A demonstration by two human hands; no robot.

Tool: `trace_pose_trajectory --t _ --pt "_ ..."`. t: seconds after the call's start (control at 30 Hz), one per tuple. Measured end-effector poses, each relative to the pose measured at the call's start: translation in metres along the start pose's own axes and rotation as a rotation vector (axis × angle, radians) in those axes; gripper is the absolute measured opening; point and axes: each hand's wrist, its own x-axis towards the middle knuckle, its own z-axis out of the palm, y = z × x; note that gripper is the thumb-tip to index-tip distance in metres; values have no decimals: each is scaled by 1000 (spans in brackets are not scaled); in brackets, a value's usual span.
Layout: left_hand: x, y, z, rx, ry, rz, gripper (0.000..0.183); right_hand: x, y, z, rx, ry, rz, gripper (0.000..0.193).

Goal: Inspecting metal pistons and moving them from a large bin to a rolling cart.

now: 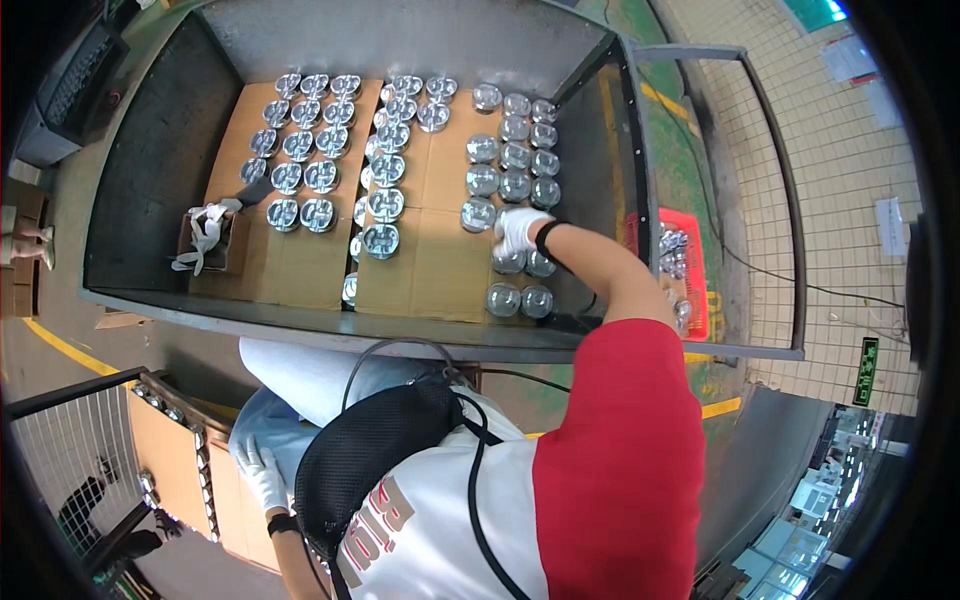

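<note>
Pistons (510,264) in the right-hand block seem to be the work in hand, standing smooth face up on the cardboard lining (430,270) of a metal bin (400,40). The one just named sits at six o'clock from the right hand (518,232), right at its gloved fingers; another piston (478,214) is close by at ten o'clock. I judge the step to be handling or setting single pieces in this block. The next move would call for a firm hold around one rim, without knocking its neighbours.

The right grip is bent downward with the fingers curled; the glove hides their tips, so I cannot tell how far they are parted or whether they pinch a piece. The left hand (260,475), at half past seven, has its fingers extended and loosely parted against the trousers (270,420), with nothing seen in it.

Farther out, more pistons (385,205) show their hollow undersides toward ten o'clock, a small carton (238,248) lies at nine, and a red basket (703,285) near half past three, outside the bin.
</note>
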Motion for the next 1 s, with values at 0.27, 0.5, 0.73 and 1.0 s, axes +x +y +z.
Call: trace_pose_trajectory --t 0.27,0.5,0.73,1.0 --pt "-35 15 2 -78 -50 -130 53 3 -47 148 30 -172 301 83" --pt "-43 69 -48 -611 -198 -220 59 -3 -47 160 63 -103 352 69" --pt "-120 149 -147 -1352 -276 594 74 2 -96 79 256 -139 249 81" --pt "-127 183 -162 -1018 233 1484 21 -4 -182 -87 1194 16 -293 63"
